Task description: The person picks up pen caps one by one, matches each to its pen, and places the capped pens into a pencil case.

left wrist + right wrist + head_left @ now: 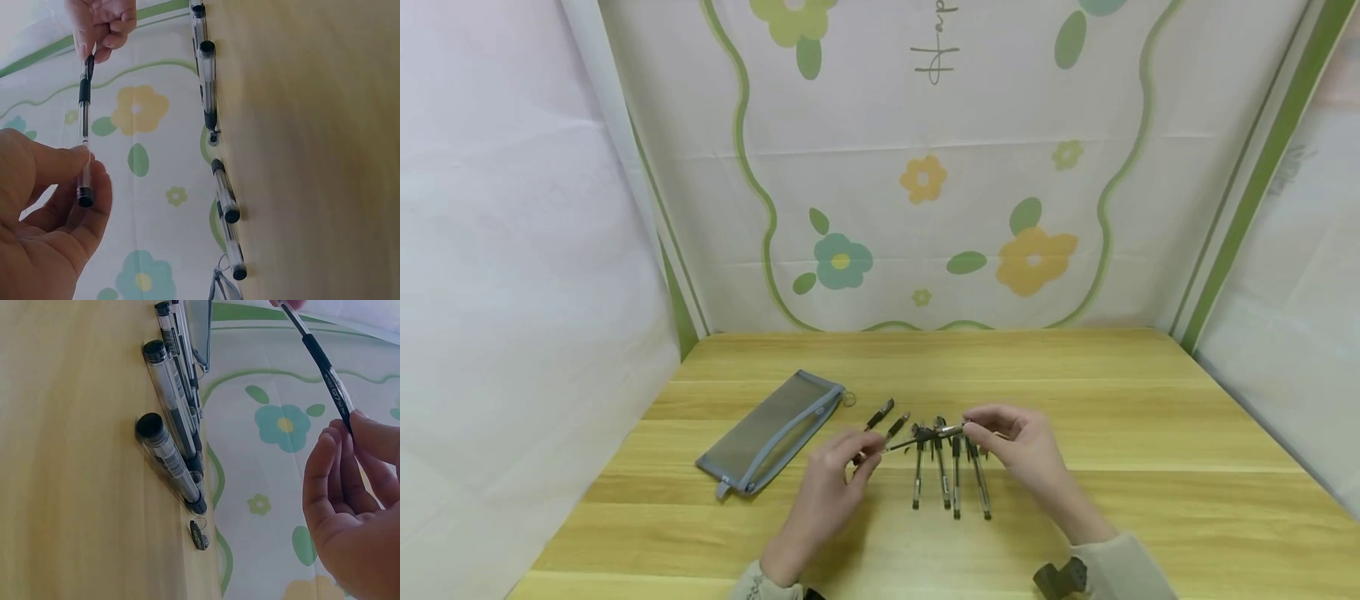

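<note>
A clear-barrelled gel pen (85, 119) with a black grip is stretched between both hands above the table. My left hand (831, 475) pinches its black-plugged rear end between thumb and fingers. At the other end, thumb and fingertips of my right hand (1018, 442) pinch the dark cap end (342, 403), partly hiding it. Below, several similar pens lie side by side, among them a pen (919, 479) and another pen (981, 487), rear ends toward me. Two more pens, one upper pen (881, 413) and one lower pen (897, 425), lie just beyond my left fingers.
To the left lies a grey mesh pencil case (760, 421) with a blue zip edge and a small ring. A small black cap (199, 536) rests on the wood table (1150, 467) near the pens. Flower-printed cloth (925, 225) stands behind, with white cloth at both sides.
</note>
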`<state>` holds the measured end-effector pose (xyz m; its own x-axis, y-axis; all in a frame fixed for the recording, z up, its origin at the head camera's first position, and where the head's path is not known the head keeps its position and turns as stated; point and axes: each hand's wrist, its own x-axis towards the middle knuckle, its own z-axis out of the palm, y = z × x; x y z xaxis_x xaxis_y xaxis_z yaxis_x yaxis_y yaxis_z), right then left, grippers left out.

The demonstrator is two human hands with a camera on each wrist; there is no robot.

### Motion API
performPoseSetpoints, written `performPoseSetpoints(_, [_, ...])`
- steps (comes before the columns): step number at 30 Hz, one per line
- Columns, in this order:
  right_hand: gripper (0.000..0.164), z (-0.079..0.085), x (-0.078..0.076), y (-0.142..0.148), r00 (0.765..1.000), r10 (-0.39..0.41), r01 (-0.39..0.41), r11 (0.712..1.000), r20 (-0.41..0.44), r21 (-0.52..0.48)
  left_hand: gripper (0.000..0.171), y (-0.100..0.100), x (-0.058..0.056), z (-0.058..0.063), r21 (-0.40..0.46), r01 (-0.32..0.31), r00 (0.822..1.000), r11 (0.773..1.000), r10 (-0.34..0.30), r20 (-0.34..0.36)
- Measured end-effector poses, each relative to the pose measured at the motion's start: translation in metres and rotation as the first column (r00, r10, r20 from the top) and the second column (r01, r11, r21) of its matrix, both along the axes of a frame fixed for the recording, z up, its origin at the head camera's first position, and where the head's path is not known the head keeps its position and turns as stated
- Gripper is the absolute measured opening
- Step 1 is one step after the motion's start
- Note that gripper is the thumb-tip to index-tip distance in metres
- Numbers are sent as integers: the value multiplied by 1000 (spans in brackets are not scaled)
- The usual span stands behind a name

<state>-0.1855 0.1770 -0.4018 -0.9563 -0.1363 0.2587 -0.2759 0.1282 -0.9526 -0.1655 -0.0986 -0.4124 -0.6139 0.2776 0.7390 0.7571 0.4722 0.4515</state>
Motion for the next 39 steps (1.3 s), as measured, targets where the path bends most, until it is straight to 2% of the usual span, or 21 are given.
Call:
performPoseSetpoints(2, [25, -1, 0, -1, 1000, 26, -26, 1000, -3, 1, 32, 1, 0, -1, 47, 7, 1000, 999, -8, 18])
performPoseSetpoints(5, [24, -1, 1, -2, 999, 51, -51, 999, 6, -18, 27, 2, 1, 0, 166, 18, 998, 986, -27, 57])
performPoseSetpoints(8, [26, -2, 1, -1, 998, 67, -67, 997, 11, -41, 23, 5, 5, 7, 300, 10, 995, 954, -39, 92])
performPoseSetpoints(11, [28, -2, 2, -1, 996, 92, -91, 993, 6, -69, 21, 10, 13, 20, 384, -41, 989, 922, -16, 145])
performPoseSetpoints(14, [30, -2, 2, -3, 994, 108, -108, 990, -6, -94, 17, 9, 15, 21, 408, -123, 970, 905, 23, 242])
performPoseSetpoints(18, [30, -2, 4, -4, 995, 101, -102, 989, -11, -107, 13, 3, 6, 6, 417, -174, 937, 892, 20, 348])
performPoseSetpoints(25, [30, 0, 6, -4, 998, 60, -59, 991, 7, -122, 15, 2, 8, 7, 499, -129, 907, 857, -101, 408])
performPoseSetpoints(33, [29, -1, 7, 1, 999, 20, -13, 991, 48, -135, 19, 6, 6, 8, 532, -55, 889, 845, -201, 411])
performPoseSetpoints(36, [33, 0, 7, 0, 997, 13, -3, 991, 75, -136, 20, 4, 6, 8, 548, -68, 877, 834, -211, 431])
performPoseSetpoints(39, [35, 2, 7, -3, 997, 27, -16, 990, 75, -137, 21, 3, 7, 8, 583, -97, 866, 807, -220, 449])
